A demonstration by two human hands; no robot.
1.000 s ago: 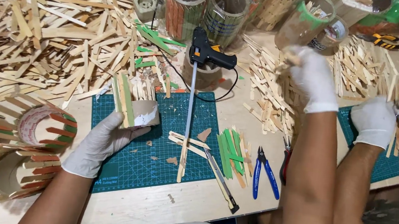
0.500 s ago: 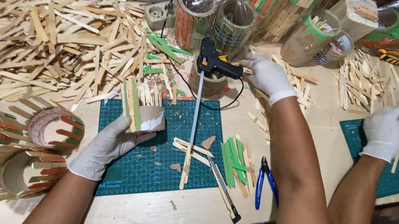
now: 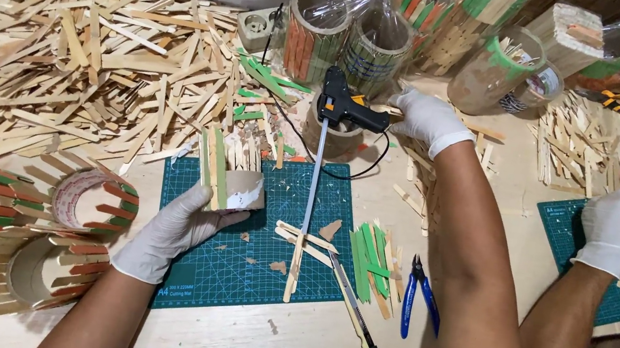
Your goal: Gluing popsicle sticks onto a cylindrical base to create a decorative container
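Cardboard tube (image 3: 236, 183), half-clad in upright sticks, over the green cutting mat (image 3: 246, 271); left hand (image 3: 172, 229) cups it. Right hand (image 3: 426, 118) at glue gun (image 3: 344, 107) handle; its grip can't be made out.

Bare mat (image 3: 229, 276) right of stick-clad roll (image 3: 234, 179)
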